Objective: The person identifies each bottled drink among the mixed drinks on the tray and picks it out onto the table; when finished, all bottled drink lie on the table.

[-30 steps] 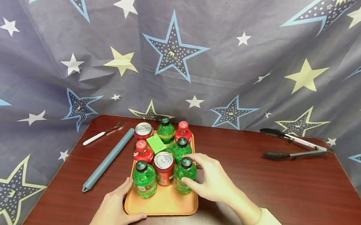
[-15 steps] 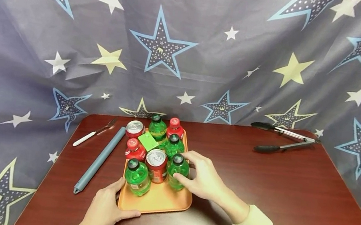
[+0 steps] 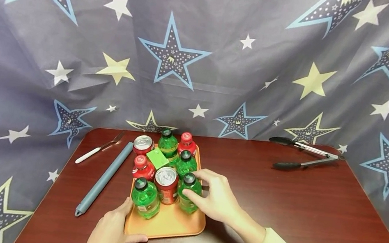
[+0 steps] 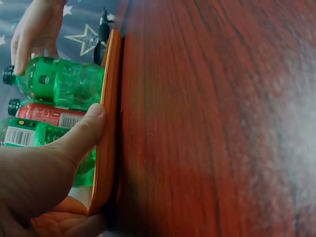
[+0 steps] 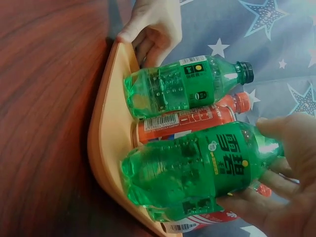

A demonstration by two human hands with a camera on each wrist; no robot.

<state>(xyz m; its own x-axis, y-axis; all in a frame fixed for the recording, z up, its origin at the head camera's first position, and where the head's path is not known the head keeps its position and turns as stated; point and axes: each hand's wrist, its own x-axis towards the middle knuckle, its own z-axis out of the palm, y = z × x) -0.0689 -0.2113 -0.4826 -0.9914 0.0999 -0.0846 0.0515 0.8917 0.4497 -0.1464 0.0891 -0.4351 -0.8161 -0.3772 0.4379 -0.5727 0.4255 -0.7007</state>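
An orange tray (image 3: 172,224) carries green soda bottles, red-capped bottles and red cans. My left hand (image 3: 110,226) grips its near left corner, thumb on the front rim in the left wrist view. My right hand (image 3: 219,197) holds the front right green bottle (image 5: 182,168) around its upper part, between thumb and fingers; the bottle stands upright on the tray. Beside it are a red can (image 3: 166,182) and another green bottle (image 3: 146,200) at the front left. Behind stand a red bottle (image 3: 143,168), more green bottles (image 3: 186,164) and a small green block (image 3: 157,158).
Left of the tray lie a blue-grey rod (image 3: 104,179) and a white-handled fork (image 3: 98,153). Black-tipped tongs (image 3: 303,153) rest spread at the back right. A star-patterned curtain (image 3: 216,70) hangs behind the dark red table (image 3: 280,200).
The head view has shifted, so the tray and hands appear further left in it. Both hands keep their hold, and the bottles stay in the same arrangement.
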